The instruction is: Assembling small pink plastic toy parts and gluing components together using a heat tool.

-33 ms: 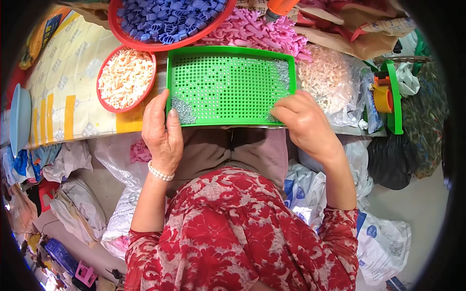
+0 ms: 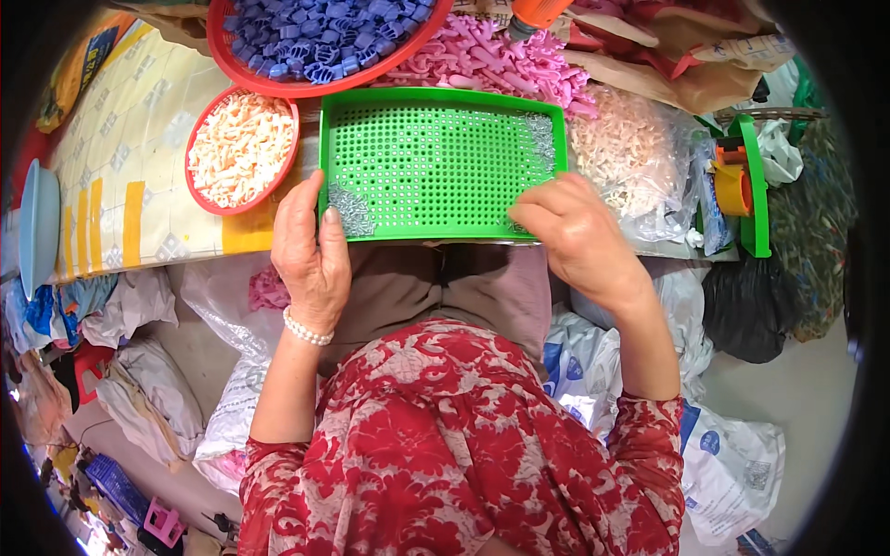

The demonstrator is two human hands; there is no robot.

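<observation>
A green rectangular tray (image 2: pixel 445 229) with a grid of small holes lies at the table's near edge in front of me. Small silvery metal pieces, like pins or screws, form a pile (image 2: pixel 352 211) in its near left corner and another pile (image 2: pixel 539 144) along its right end. My left hand (image 2: pixel 309 246), with a white bead bracelet (image 2: pixel 307 331) at the wrist, grips the tray's near left corner. Over the near right corner, my right hand (image 2: pixel 577 232) has thumb and fingers pinched together, low beside a few metal pieces. Whatever sits between those fingertips is hidden.
Left of the tray stands a red basket of pale orange pieces (image 2: pixel 239 151). Behind are a red basin (image 2: pixel 278 85) of blue-violet parts and a pink heap (image 2: pixel 487 56). A plastic bag of pale pieces (image 2: pixel 623 153) lies right; a green tape dispenser (image 2: pixel 753 185) is farther right.
My right hand has shifted very slightly left at the tray's near right corner. My left hand stays in place.
</observation>
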